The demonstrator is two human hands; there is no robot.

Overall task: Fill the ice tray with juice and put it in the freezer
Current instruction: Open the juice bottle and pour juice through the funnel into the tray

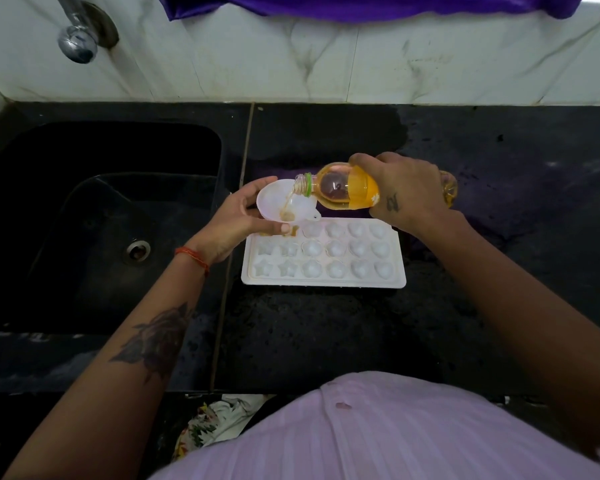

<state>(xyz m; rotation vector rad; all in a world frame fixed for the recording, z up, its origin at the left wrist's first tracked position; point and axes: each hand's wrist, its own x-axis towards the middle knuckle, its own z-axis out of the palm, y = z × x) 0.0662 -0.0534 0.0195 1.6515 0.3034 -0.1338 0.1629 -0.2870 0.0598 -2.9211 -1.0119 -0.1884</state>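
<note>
On the black counter just right of the sink (101,209) lies the white tray (323,278), its long side toward the person. The left hand (236,220) curls its fingers and thumb round the rim of a white funnel (284,202), holding it over the tray's far-left corner. The right hand (406,192) grips the bottle (340,187) round its body, tipped nearly level, mouth toward the funnel. A thin stream of amber juice (289,199) runs from the mouth into the funnel bowl and pools at its throat.

By my reading, the filling has only just begun. A trace of amber shows in the cell under the funnel spout, at the tray's far-left corner; the other cells, star-shaped toward the sink and rounder away from it, look pale and dry. Nearly all the cells are still to fill, and carrying the tray to the freezer is not yet started; no freezer is in view.

The bottle has a yellow label with a small white mark, but no words can be read. A small dark tattoo sits on the back of the right hand; I cannot make it out.
</note>
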